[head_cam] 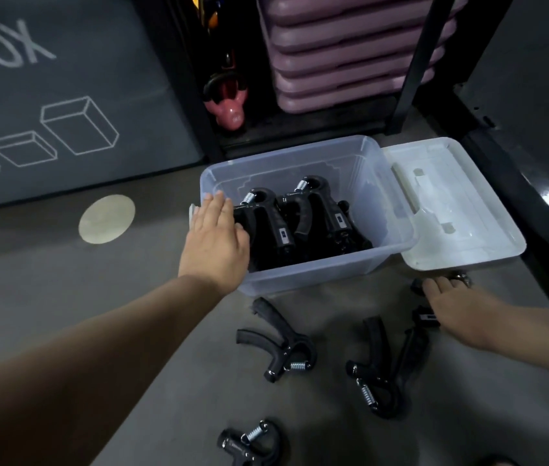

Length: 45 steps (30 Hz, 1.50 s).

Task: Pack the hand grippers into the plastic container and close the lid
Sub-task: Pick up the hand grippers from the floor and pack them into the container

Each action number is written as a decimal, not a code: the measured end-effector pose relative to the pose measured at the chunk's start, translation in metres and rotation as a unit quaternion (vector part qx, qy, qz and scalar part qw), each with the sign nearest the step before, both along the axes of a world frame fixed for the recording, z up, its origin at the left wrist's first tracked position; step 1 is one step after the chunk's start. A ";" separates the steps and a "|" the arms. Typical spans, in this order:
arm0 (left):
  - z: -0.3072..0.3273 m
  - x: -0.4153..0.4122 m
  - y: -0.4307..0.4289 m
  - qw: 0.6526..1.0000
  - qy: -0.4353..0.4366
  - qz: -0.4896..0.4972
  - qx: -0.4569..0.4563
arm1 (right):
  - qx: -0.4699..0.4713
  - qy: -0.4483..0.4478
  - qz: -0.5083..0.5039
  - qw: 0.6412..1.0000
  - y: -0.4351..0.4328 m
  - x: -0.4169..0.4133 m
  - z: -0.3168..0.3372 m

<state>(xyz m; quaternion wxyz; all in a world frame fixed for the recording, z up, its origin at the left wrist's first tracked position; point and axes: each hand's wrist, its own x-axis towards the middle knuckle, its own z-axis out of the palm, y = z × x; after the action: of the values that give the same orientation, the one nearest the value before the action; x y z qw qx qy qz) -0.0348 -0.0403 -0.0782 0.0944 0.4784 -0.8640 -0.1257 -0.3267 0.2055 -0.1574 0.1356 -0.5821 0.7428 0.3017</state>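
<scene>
Packing under way
Your left hand (214, 237), fingers straight, steadies the container (317, 274) rim; your right hand (458, 307) covers a floor gripper (426, 319) (grasp unclear). Take both handles; lay it beside the packed grippers (320, 210).

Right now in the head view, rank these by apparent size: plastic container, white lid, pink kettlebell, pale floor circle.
1. plastic container
2. white lid
3. pale floor circle and pink kettlebell: these look alike, and the kettlebell sits farther back, so they are left unranked.
</scene>
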 end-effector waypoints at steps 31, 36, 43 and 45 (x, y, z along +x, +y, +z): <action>-0.006 0.001 -0.003 1.000 -0.006 0.001 0.000 | -0.019 -0.088 -0.055 0.994 -0.026 0.017 0.025; -0.004 0.001 -0.002 1.000 -0.005 0.002 0.000 | 0.054 -0.105 0.088 0.989 -0.037 0.022 0.047; -0.004 0.001 -0.002 1.000 0.003 -0.002 0.001 | -0.015 -0.230 0.128 0.964 -0.055 0.038 0.075; -0.003 0.001 -0.002 1.000 0.004 -0.003 0.002 | -0.046 -0.329 0.061 0.941 -0.064 0.048 0.090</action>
<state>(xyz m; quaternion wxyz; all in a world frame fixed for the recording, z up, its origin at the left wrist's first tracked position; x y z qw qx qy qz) -0.0337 -0.0419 -0.0816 0.0964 0.4754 -0.8649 -0.1292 -0.2791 0.1415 -0.0678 0.3264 -0.6990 0.6328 0.0668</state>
